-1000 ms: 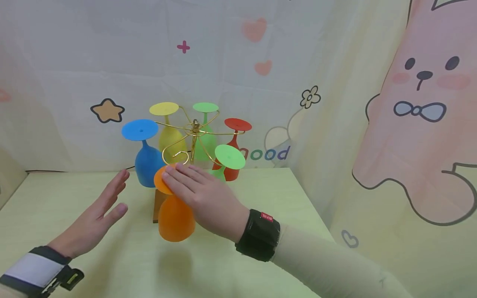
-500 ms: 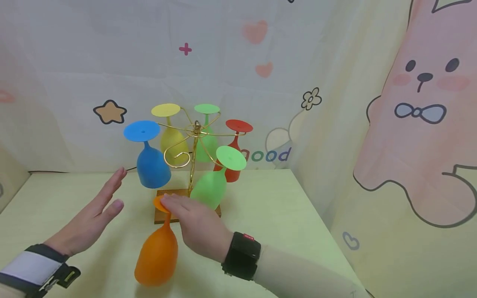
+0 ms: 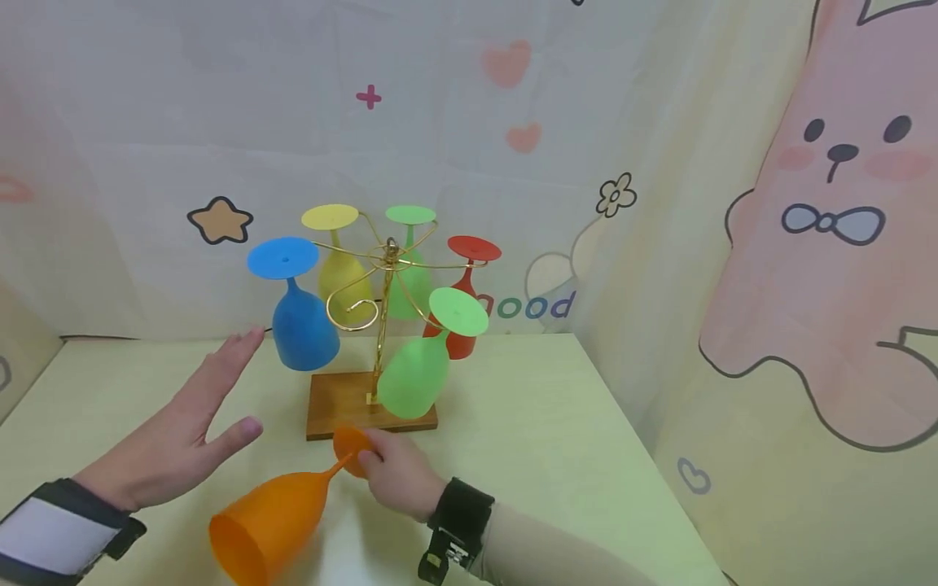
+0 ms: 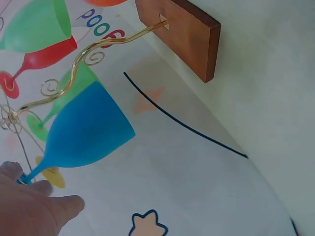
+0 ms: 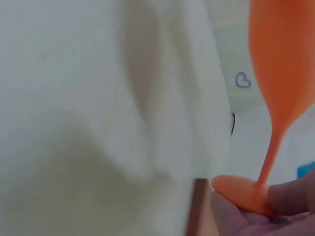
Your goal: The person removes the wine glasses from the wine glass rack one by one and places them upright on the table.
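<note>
My right hand point(image 3: 403, 476) pinches the round foot of an orange wine glass point(image 3: 282, 513), thumb against one face. The glass is tilted above the table, its mouth pointing down to the left; in the right wrist view its bowl point(image 5: 283, 54) rises from the stem. My left hand point(image 3: 176, 431) has its fingers extended and the thumb apart, near a blue wine glass point(image 3: 304, 330). That glass hangs upside down on a gold wire glass rack point(image 3: 383, 325). In the left wrist view the fingers overlap its foot; I cannot tell whether they touch it.
Also upside down on the rack are a yellow glass point(image 3: 346, 281), a rear green glass point(image 3: 412, 293), a red glass point(image 3: 462, 346) and a front green glass point(image 3: 414, 378). The rack has a wooden base point(image 3: 337, 403) on a pale table point(image 3: 535, 431). A printed curtain point(image 3: 432, 98) hangs behind.
My right hand has brought the orange glass down and toward me from the rack's front, tipping its mouth forward into view. A curled front arm is now bare. My left hand stays by the blue glass.
</note>
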A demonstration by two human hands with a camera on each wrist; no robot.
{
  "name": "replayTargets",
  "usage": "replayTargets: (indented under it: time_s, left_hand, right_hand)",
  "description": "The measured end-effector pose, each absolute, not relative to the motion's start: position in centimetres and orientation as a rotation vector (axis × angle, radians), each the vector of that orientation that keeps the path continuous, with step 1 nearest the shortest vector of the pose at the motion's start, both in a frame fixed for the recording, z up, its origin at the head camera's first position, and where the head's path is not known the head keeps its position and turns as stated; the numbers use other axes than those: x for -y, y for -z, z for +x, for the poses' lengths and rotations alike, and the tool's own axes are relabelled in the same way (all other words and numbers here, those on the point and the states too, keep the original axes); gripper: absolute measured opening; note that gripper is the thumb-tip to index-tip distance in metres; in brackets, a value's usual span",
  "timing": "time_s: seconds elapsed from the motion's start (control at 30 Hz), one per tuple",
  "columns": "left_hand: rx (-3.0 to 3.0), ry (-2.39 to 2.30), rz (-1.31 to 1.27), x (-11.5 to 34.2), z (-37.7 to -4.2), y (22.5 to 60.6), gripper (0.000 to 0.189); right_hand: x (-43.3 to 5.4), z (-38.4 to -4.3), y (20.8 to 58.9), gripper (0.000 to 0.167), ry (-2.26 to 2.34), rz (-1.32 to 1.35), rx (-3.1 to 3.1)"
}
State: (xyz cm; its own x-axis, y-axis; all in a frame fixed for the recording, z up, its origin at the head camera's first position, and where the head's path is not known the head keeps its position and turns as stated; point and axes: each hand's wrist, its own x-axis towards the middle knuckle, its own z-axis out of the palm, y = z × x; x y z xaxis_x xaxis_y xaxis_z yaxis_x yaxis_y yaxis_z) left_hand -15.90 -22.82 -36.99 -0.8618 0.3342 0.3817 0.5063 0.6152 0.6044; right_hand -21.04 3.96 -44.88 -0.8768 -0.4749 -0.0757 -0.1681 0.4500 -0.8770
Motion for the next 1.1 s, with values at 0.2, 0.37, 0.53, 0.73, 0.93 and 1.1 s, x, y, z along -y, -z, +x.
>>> replayTargets:
  time_s: [0.2, 0.37, 0.53, 0.73, 0.93, 1.1]
  left_hand:
    - [2.527, 0.739, -0.883, 21.6, -15.8, 36.7, 0.097]
    - [2.440, 0.540, -0.993, 20.2, -15.4, 36.8, 0.102]
    - [2.377, 0.436, -1.064, 19.2, -15.2, 37.2, 0.103]
    - [2.375, 0.391, -1.100, 18.6, -15.2, 37.8, 0.099]
    - [2.363, 0.388, -1.125, 18.3, -15.1, 38.4, 0.089]
    - [2.366, 0.407, -1.119, 18.3, -15.4, 38.7, 0.066]
  right_hand:
    - [-4.4, -21.7, 47.6, 0.027, 1.804, -0.154, -1.711]
    - [-4.8, -21.9, 47.9, 0.032, 1.896, -0.038, -1.467]
    - [-4.8, -22.0, 47.9, 0.033, 1.896, 0.002, -1.438]
    - [-4.4, -22.1, 47.8, 0.034, 1.881, -0.035, -1.457]
    - [-4.2, -22.1, 47.3, 0.034, 1.862, -0.042, -1.440]
    - [-4.3, -22.1, 47.0, 0.034, 1.842, -0.029, -1.393]
